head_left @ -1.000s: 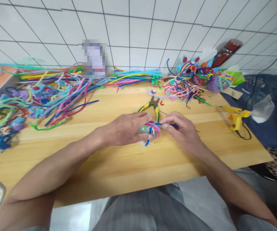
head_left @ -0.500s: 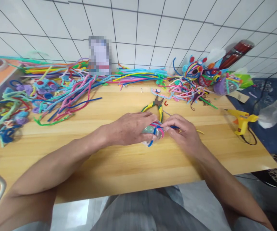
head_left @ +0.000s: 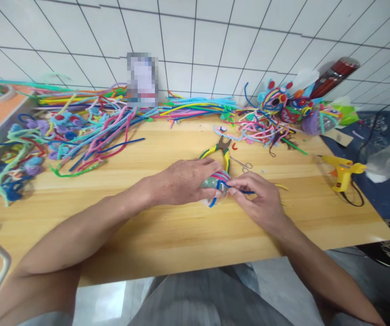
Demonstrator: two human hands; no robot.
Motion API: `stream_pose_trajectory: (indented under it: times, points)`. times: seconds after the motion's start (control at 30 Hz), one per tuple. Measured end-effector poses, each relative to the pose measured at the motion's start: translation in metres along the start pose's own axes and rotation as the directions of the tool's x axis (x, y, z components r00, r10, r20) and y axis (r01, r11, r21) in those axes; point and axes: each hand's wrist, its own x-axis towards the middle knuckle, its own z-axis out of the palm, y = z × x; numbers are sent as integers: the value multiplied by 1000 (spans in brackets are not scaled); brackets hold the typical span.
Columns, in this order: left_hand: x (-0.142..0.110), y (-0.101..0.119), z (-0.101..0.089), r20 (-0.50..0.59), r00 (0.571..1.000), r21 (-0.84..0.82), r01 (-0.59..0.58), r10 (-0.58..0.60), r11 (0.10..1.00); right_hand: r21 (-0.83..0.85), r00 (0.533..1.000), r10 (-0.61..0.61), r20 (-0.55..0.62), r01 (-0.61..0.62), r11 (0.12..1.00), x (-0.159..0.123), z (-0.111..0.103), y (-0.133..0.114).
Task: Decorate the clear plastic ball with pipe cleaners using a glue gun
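My left hand (head_left: 186,181) is closed over a clear plastic bottle-like piece (head_left: 209,182) wrapped with pink and blue pipe cleaners; much of it is hidden under the palm. At its right side, my right hand (head_left: 263,194) pinches a blue pipe cleaner (head_left: 248,192), whose end sticks out below the fingers. Just behind both hands lie pliers (head_left: 226,156) with yellow-green handles, their jaws pointing away from me. Small metal scissors (head_left: 247,166) rest beyond my right fingers, close to a short red scrap (head_left: 235,146).
Loose pipe cleaners (head_left: 100,145) pile up on the left, and bundles (head_left: 195,108) line the tiled wall. Decorated figures (head_left: 276,97) stand at the back right. A yellow glue gun (head_left: 342,172) with a cord lies near the right edge. A pixelated upright object (head_left: 142,79) leans on the wall.
My right hand has shifted slightly right and down, still pinching the blue pipe cleaner. The small scissors now show more fully behind it. My left hand stays on the plastic piece.
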Motion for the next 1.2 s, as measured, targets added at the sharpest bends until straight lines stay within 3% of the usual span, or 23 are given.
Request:
stream_pose_trajectory:
  times: [0.47,0.67,0.93,1.2]
  points:
    - [1,0,0,-1,999,52,35,-35,998,-117,996,-6,-84,-4,993,-20,8,-20]
    - [1,2,-2,19,999,45,42,-42,998,-123,987,-20,-160,0,992,-12,8,-16]
    - [1,2,-1,19,999,82,50,-51,995,-96,993,-1,-119,-10,995,-16,12,-15]
    - [1,3,-2,23,999,63,46,-47,997,-117,987,-1,-159,-17,993,-12,12,-12]
